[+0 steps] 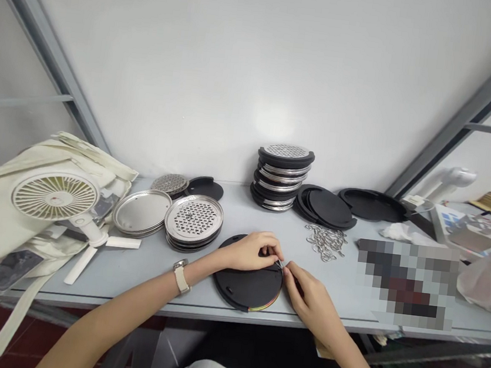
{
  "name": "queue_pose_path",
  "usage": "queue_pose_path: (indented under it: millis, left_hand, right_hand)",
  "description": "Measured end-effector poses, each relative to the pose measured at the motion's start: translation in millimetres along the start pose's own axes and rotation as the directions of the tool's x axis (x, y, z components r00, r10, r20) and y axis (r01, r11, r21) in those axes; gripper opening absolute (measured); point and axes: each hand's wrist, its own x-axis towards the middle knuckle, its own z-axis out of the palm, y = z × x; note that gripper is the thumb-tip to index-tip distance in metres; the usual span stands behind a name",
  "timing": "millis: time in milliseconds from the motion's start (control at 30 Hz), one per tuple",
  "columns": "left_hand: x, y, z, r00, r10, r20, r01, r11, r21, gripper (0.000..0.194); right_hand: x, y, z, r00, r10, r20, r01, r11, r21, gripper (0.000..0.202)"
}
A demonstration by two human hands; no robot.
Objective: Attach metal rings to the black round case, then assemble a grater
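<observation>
A round black disc [245,281] lies near the table's front edge, with a coloured rim at its lower right. My left hand [258,251] rests over its upper part, thumb and fingers pinched at a small shiny metal piece [279,264]. From the right, my right hand [307,288] meets the same piece at the disc's right edge, thumb and forefinger closed. The piece is partly hidden between the fingertips. A pile of metal rings and clips [327,240] sits behind my right hand.
Perforated metal discs [194,219] and plain metal lids [142,212] are stacked left. A tall stack [282,179] stands at the back, with black discs [329,207] beside it. A white fan [55,196] is far left, a black tray [374,204] back right.
</observation>
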Motion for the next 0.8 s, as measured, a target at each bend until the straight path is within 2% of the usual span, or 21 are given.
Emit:
queue_pose_path:
  millis: [367,567,800]
  left_hand:
    - [-2.0,5.9,-2.0,0.999,0.015,0.045,-0.015,1.000,0.011,0.010]
    - [-6.6,12.2,-5.9,0.994,0.043,0.105,-0.035,0.996,-0.078,0.052]
    - [-5.2,7.3,-3.4,0.991,0.050,0.121,-0.038,0.994,-0.102,0.052]
  right_hand:
    - [-2.1,3.6,2.1,1.000,-0.022,0.013,0.023,0.999,-0.048,0.026]
    - [-2.4,5.4,3.1,0.999,-0.031,0.011,0.032,0.998,-0.062,0.025]
    - [-3.4,6.1,3.5,0.999,-0.040,0.005,0.040,0.997,-0.071,0.026]
